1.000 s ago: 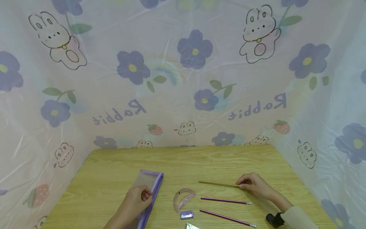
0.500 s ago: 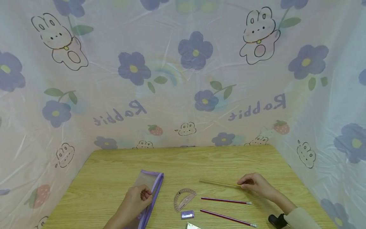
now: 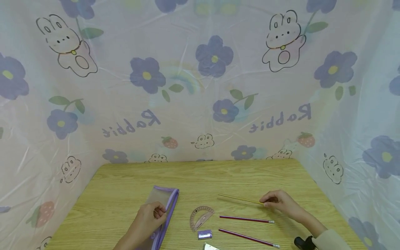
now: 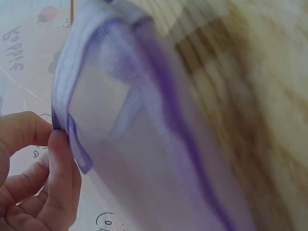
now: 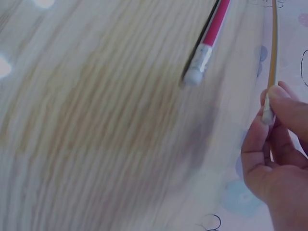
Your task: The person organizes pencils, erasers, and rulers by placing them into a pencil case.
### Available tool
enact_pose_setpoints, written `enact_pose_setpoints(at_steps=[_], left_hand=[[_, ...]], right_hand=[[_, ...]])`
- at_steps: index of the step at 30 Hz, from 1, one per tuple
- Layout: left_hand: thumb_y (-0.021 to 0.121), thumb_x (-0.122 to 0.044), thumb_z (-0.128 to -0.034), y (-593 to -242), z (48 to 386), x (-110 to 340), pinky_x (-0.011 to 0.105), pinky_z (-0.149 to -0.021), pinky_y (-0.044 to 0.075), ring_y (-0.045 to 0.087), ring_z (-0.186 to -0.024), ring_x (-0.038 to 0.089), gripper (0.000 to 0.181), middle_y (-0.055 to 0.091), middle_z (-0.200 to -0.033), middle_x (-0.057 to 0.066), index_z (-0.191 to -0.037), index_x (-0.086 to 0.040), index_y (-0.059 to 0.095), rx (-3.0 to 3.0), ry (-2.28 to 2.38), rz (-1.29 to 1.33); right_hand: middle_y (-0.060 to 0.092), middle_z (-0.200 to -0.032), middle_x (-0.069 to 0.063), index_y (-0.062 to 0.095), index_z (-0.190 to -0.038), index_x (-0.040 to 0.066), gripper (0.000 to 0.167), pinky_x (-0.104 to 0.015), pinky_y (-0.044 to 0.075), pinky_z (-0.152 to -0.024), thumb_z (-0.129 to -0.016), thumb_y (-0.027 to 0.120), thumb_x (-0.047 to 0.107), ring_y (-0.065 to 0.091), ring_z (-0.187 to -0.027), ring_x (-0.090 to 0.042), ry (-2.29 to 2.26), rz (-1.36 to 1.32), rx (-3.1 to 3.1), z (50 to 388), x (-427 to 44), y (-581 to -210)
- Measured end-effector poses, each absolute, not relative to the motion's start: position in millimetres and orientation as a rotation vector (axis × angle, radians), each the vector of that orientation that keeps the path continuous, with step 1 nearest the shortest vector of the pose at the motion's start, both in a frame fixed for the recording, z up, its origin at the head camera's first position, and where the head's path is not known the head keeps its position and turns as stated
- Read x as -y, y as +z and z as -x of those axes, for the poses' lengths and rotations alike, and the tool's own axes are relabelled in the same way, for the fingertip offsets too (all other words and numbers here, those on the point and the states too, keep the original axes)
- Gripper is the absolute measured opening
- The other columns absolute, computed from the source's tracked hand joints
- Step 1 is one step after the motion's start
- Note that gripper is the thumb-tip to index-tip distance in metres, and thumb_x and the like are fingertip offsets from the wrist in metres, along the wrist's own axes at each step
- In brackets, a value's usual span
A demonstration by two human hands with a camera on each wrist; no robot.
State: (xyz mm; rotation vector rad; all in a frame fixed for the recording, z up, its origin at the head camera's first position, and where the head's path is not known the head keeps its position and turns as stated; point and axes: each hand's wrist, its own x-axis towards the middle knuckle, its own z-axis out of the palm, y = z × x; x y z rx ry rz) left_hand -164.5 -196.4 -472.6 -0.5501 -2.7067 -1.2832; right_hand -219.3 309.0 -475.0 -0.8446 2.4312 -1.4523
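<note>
My left hand pinches the purple edge of a mesh pencil case on the left of the table; the left wrist view shows thumb and finger on the purple trim of the raised mouth. At the right, my right hand pinches a yellow pencil by its eraser end, the far end pointing left. In the right wrist view that pencil stands between thumb and fingers, its white eraser showing.
Two red striped pencils lie between the hands. Left of them are a clear protractor and a purple eraser. A whitish object shows at the bottom edge. A printed curtain surrounds the wooden table.
My right hand has moved slightly right with the yellow pencil, whose left end now appears a little higher. The left hand has stayed at the case.
</note>
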Motion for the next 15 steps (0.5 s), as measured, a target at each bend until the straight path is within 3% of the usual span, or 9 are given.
enact_pose_setpoints(at_steps=[15], left_hand=[[0.071, 0.007, -0.0823, -471.2, 163.8, 196.6, 0.016, -0.057, 0.054, 0.057, -0.063, -0.002, 0.009, 0.063, -0.075, -0.001, -0.083, -0.001, 0.066, 2.690, -1.273, 0.568]], right_hand=[[0.069, -0.103, -0.021, 0.069, -0.107, -0.010, 0.017, -0.032, 0.059, -0.072, -0.097, 0.062, 0.001, 0.067, -0.089, -0.023, -1.478, 0.892, -2.429, 213.1, -298.7, -473.0]])
